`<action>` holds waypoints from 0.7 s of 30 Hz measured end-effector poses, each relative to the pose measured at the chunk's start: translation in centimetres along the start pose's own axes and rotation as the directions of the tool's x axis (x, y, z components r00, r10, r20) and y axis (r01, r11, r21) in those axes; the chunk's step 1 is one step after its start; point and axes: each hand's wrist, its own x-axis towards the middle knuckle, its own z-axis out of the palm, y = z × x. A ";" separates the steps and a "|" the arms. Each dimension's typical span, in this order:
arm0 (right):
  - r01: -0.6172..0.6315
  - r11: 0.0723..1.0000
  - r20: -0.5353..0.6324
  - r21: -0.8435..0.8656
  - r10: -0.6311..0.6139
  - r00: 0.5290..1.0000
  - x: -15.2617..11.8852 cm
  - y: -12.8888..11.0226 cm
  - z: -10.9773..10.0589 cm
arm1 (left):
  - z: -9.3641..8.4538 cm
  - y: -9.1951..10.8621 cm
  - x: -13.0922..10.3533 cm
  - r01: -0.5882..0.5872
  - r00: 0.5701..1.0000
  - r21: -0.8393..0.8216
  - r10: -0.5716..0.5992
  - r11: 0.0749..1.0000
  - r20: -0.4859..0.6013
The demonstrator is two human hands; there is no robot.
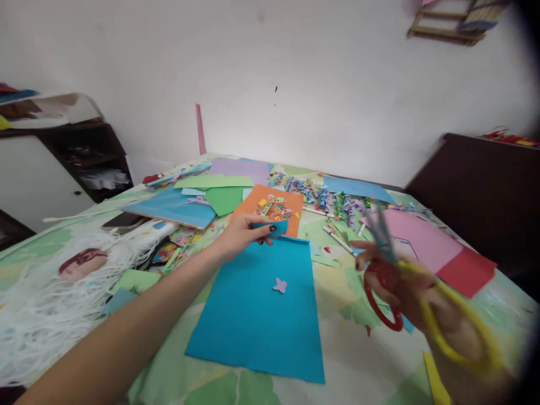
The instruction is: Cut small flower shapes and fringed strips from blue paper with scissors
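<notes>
A large blue sheet lies on the table in front of me, with a small purple butterfly-shaped cutout on it. My left hand pinches a small blue piece just above the sheet's far edge. On the right, my right hand is raised over the table, its fingers around scissors with one red and one yellow handle loop. The scissors are blurred and their blades point up and away. Behind my left hand, an orange sheet bears several small paper scraps.
Curled paper pieces and markers lie beyond the blue sheet. Pink and red sheets are at right. Green sheets, a phone and a pile of white yarn are at left.
</notes>
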 end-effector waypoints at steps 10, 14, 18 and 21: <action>-0.205 0.976 0.459 -0.077 0.217 0.861 0.0 2.3 5.2 | 3.6 2.2 -3.1 0.016 0.999 -0.413 -0.033 0.911 -0.033; -0.240 0.968 0.458 -0.074 0.247 0.854 -0.5 2.7 5.9 | 4.2 2.3 -3.6 0.038 0.999 -0.421 -0.046 0.906 -0.008; -0.233 0.970 0.392 -0.073 0.243 0.887 -0.9 2.5 6.8 | 4.7 1.9 -3.8 0.070 0.998 -0.371 -0.062 0.926 0.033; -0.282 0.955 0.357 -0.091 0.296 0.886 -1.1 2.0 7.1 | 4.9 1.6 -3.9 0.075 0.997 -0.322 -0.063 0.944 0.049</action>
